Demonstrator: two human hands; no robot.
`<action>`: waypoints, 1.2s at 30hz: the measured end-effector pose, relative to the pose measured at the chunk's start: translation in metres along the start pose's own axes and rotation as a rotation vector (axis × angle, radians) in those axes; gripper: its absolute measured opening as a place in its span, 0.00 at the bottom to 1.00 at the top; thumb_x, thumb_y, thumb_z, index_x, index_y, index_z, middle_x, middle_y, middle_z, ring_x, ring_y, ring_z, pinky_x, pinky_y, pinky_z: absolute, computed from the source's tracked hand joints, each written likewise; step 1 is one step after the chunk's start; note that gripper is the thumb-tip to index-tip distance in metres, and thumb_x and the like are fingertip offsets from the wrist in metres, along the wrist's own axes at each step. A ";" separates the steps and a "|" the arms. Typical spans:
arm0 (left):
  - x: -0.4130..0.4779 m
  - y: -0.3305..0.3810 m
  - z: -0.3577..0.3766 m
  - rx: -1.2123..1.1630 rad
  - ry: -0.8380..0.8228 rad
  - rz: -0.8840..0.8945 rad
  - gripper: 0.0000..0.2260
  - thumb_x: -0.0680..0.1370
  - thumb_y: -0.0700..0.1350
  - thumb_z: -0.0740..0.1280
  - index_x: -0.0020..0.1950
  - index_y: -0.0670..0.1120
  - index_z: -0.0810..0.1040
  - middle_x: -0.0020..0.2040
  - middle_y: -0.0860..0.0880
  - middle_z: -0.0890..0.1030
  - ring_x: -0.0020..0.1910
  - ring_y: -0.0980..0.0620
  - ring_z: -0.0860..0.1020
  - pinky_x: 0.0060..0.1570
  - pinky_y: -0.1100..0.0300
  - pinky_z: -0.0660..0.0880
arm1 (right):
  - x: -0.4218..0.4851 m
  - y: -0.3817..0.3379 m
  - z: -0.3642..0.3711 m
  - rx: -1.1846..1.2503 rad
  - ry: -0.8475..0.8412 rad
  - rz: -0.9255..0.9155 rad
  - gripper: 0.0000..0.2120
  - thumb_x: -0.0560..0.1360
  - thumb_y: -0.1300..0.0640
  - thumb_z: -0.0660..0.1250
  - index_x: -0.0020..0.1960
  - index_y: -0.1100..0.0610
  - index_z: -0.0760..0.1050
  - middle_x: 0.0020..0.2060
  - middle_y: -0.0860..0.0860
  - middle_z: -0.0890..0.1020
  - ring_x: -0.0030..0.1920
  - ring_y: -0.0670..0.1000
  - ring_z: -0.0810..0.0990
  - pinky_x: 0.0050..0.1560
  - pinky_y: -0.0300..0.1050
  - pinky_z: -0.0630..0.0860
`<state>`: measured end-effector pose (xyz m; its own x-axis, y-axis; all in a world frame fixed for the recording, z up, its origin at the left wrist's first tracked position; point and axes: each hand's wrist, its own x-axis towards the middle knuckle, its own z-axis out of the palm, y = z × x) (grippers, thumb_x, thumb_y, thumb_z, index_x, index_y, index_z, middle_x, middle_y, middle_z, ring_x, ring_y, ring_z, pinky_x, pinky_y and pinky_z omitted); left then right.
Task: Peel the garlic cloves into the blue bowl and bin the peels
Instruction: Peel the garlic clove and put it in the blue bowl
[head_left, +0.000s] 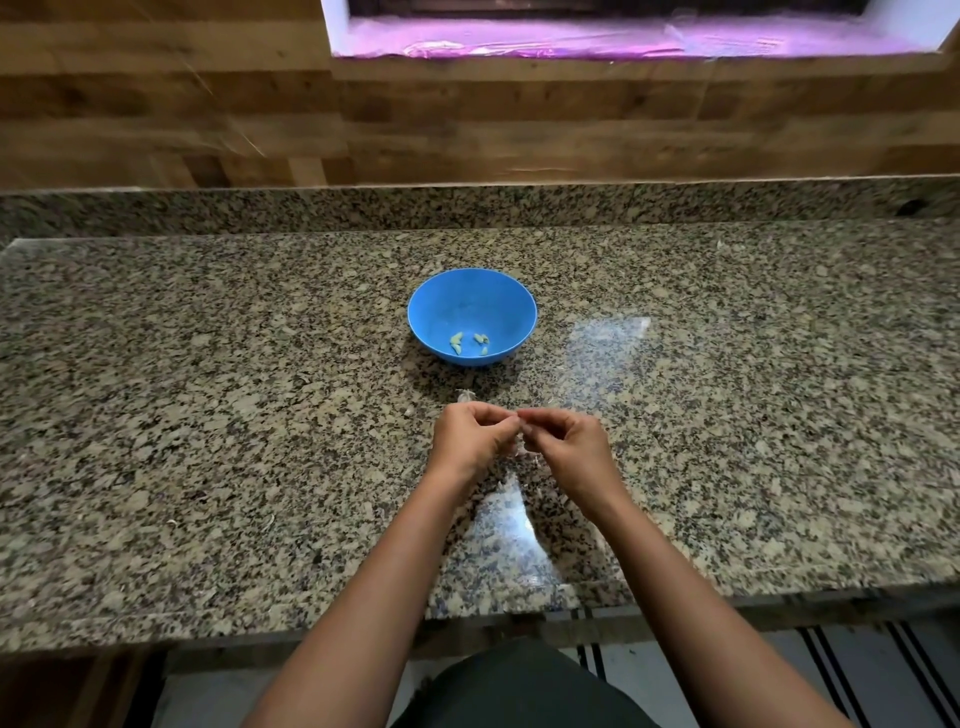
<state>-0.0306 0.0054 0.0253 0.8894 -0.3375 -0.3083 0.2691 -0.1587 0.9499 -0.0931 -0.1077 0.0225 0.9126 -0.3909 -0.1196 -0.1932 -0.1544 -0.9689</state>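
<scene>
Clove (521, 415) — pinched between both grips

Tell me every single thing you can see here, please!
blue bowl: one, blue, on the counter beyond the hands.
peeled garlic cloves: a few, pale yellow-green, at the bottom of the bowl; exact count hard to tell.
garlic peels: some scraps, whitish, on the counter between bowl and hands, more under the hands.
counter: one, speckled brown and black granite, across the middle.
wall: wooden planks, brown, behind the counter.
window ledge: one, glowing pink-purple, top.
left hand: one, pinched against the right, likely on a clove that is hidden.
right hand: one, fingertips meeting the left.
</scene>
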 end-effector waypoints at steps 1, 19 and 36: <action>0.000 0.000 0.000 -0.019 -0.004 -0.008 0.01 0.73 0.35 0.70 0.43 0.38 0.80 0.37 0.44 0.81 0.31 0.53 0.78 0.37 0.61 0.78 | 0.000 0.000 0.000 0.031 -0.003 0.014 0.09 0.74 0.64 0.67 0.54 0.60 0.80 0.46 0.53 0.84 0.47 0.48 0.82 0.50 0.41 0.79; 0.025 -0.008 0.001 0.150 0.053 -0.092 0.03 0.73 0.37 0.70 0.40 0.43 0.78 0.36 0.44 0.82 0.36 0.49 0.81 0.49 0.50 0.80 | 0.044 0.006 -0.015 0.075 0.098 0.222 0.08 0.75 0.64 0.66 0.54 0.63 0.77 0.41 0.56 0.81 0.37 0.50 0.79 0.42 0.45 0.79; 0.024 -0.021 0.000 0.339 0.138 0.011 0.05 0.74 0.41 0.68 0.46 0.50 0.78 0.47 0.48 0.82 0.45 0.51 0.80 0.47 0.54 0.79 | 0.013 0.032 -0.010 -0.480 0.103 -0.113 0.21 0.76 0.52 0.66 0.66 0.60 0.70 0.57 0.52 0.75 0.58 0.49 0.74 0.61 0.39 0.70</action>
<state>-0.0147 0.0008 -0.0016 0.9393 -0.2159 -0.2668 0.1424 -0.4620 0.8754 -0.0907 -0.1268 -0.0074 0.9017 -0.4317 0.0259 -0.2612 -0.5913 -0.7630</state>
